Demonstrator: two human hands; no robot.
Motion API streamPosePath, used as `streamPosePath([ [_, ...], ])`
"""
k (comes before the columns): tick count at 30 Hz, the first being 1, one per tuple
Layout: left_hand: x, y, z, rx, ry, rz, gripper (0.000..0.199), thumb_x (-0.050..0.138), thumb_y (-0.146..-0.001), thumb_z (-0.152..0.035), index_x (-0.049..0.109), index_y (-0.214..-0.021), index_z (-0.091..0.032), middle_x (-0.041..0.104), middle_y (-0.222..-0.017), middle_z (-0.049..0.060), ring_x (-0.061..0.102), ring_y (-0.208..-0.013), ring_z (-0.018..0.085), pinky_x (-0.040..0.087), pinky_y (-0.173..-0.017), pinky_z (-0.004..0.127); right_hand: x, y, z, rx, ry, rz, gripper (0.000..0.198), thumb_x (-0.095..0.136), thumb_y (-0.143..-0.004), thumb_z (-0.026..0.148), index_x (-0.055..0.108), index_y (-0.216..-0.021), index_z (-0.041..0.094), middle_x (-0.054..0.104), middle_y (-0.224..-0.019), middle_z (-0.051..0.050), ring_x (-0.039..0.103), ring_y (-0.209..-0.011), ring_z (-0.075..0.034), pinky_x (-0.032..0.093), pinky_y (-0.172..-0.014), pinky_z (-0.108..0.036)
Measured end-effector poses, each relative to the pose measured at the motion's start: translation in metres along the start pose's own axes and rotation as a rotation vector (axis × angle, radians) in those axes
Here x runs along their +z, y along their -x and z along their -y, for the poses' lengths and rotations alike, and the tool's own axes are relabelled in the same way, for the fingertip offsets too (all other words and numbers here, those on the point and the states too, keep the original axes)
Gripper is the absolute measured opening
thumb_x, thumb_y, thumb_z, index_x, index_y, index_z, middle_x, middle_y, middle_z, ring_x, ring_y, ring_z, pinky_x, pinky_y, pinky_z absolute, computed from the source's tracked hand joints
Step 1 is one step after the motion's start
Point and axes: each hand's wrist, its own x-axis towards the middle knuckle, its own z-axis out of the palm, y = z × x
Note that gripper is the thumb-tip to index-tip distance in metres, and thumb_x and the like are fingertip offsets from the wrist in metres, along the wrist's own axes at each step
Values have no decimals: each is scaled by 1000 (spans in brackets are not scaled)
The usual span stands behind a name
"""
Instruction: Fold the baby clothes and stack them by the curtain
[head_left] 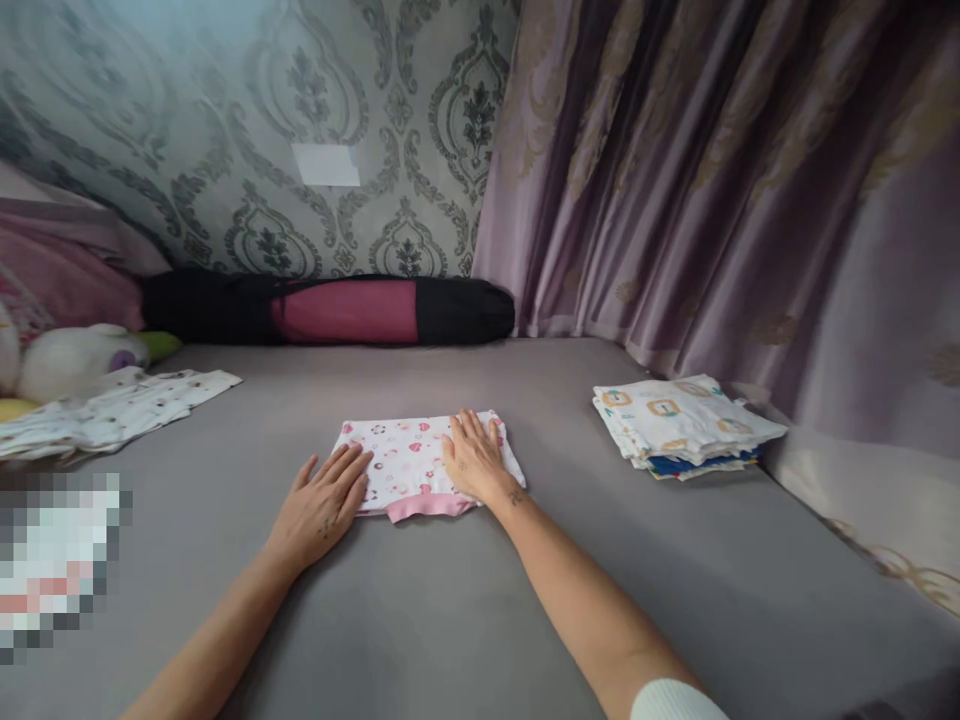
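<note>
A folded white garment (405, 455) with pink hearts and small printed figures lies flat in front of me. Its pink ribbed band (431, 507) sticks out along the near edge. My left hand (322, 500) rests flat over the garment's left edge, fingers stretched out. On the right part of the cloth lies my right hand (474, 460), palm down with its fingers extended and slightly apart. Neither hand grips the fabric. What is under the palms is hidden.
A stack of folded clothes (679, 425) lies at the right near the curtain (600, 200). A long black and pink bag (345, 312) runs along the wall. Spotted white cloth (142, 410) and a plush toy (79, 362) are at the left, on the grey sheet (420, 620).
</note>
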Motion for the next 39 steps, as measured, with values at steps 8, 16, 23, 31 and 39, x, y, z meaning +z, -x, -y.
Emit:
streamPosePath([
  [8,0,1,1,0,5,5,50,25,-97,-40,53,-137,-27,48,-145,4,40,-138,23,24,-115,49,10,-1,-8,29,82,-26,53,27,-99,37,39,-143,10,34,-153,-16,22,-143,-26,7,-117,-49],
  [16,-2,0,0,6,-6,21,52,23,-97,-40,53,-137,-24,49,-145,5,41,-137,24,26,-114,50,8,0,-7,47,44,-35,54,28,-99,36,38,-144,9,32,-154,-16,23,-143,-26,9,-117,-48],
  [23,-3,0,0,4,-26,38,52,23,-96,-39,53,-137,-26,48,-145,5,41,-137,23,27,-113,51,-1,0,-9,185,26,-99,57,26,-99,35,37,-145,3,28,-155,-21,17,-145,-30,7,-116,-52],
  [31,0,0,1,14,-19,3,52,24,-96,-40,53,-136,-26,50,-144,5,42,-136,24,27,-113,50,7,0,-15,208,49,-113,58,27,-98,37,38,-144,3,29,-153,-22,20,-144,-32,12,-114,-55],
  [39,2,-3,6,11,98,27,53,25,-96,-42,53,-136,-22,50,-144,6,41,-137,23,35,-111,43,4,-5,-20,225,-43,-68,57,33,-97,36,39,-143,5,28,-154,-21,20,-144,-31,18,-114,-50],
])
